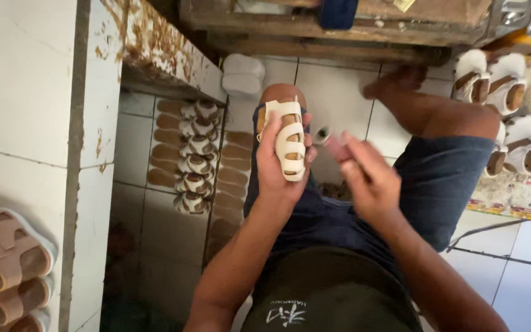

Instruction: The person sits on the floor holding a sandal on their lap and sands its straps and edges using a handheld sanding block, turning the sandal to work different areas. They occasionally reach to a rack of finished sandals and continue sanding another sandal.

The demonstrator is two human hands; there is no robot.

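My left hand grips a small sandal with cream straps and a brown footbed, held upright over my left knee. To its right, my right hand is blurred; its fingers pinch a thin pinkish tool with a dark tip pointed at the sandal's side. The tool's tip is close to the sandal but I cannot tell whether it touches. I sit in dark blue shorts on a white tiled floor.
Rows of cream-strapped sandals and bare brown soles lie on the floor to the left. A white tiled bench holds tan sandals. More sandals sit at right. A wooden pallet stands ahead.
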